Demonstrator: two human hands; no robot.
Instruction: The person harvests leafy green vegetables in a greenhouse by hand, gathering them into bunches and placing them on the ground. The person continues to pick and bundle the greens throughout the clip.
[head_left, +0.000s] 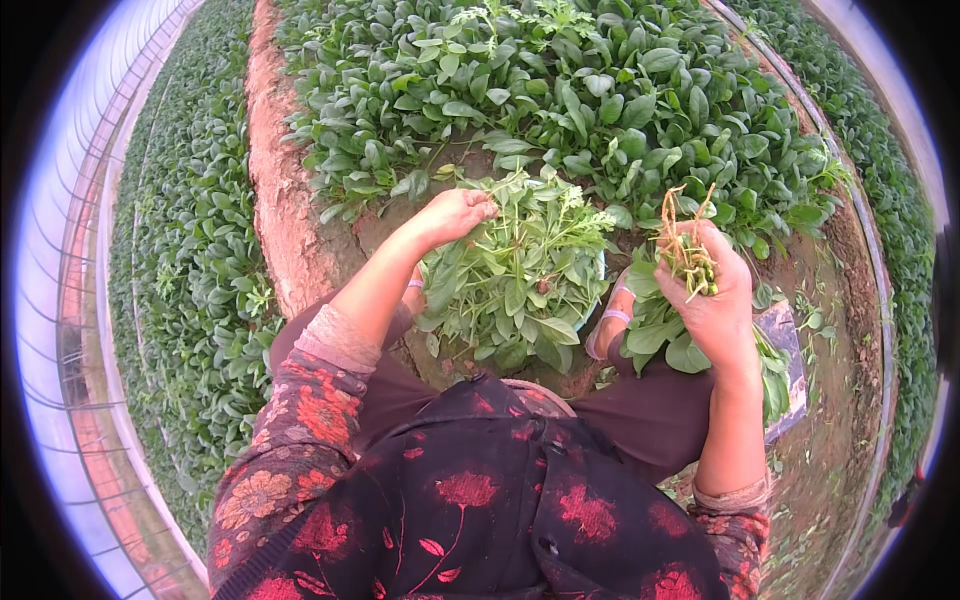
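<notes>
A heap of pulled leafy greens (517, 277) lies in a light-coloured basin (600, 289), whose rim shows at the right, between my feet. My left hand (457, 217) is at the heap's upper left edge, fingertips together by some stems; whether it grips any cannot be told. My right hand (712, 289), raised to the right of the heap, holds a bunch of spinach-like greens (656, 322). Its pale roots and cut-looking stem ends (690, 259) point up between thumb and fingers, and the leaves hang below the hand.
Dense leafy plants (555, 97) grow ahead. A bare soil ridge (281, 165) runs at the left, with another planted bed (195, 262) beyond. At the right are a flat greyish sheet (787, 367), a long pipe or hose (862, 202) and more plants. A greenhouse wall curves at the far left.
</notes>
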